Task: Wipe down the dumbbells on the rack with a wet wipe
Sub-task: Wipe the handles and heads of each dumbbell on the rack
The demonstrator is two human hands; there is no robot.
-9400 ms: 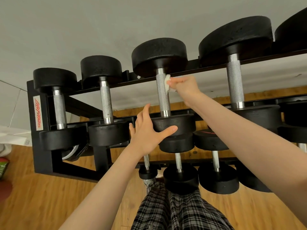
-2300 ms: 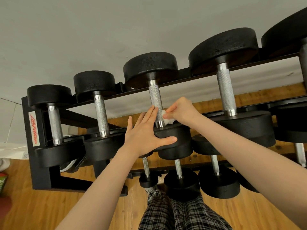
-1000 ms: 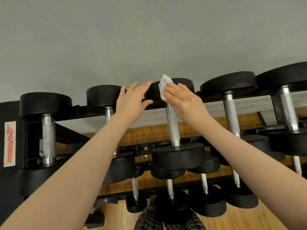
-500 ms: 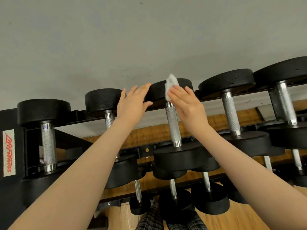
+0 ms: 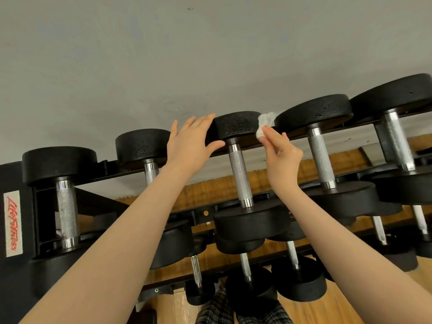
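Crumpled white wet wipe [image 5: 265,123] pinched in right hand [image 5: 281,155] against far head of third dumbbell [image 5: 238,157]; left hand [image 5: 190,143] flat, fingers straight, bracing that pebbled black head; knurled steel grip between.

Grey wall [image 5: 163,54], wooden floor [image 5: 339,309], plaid trousers [image 5: 240,314] below

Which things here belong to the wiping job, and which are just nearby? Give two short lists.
In the job:
wet wipe, held in the right hand
third dumbbell on the top row, its far head steadied by the left hand

Just nearby:
rack label
wooden floor
grey wall
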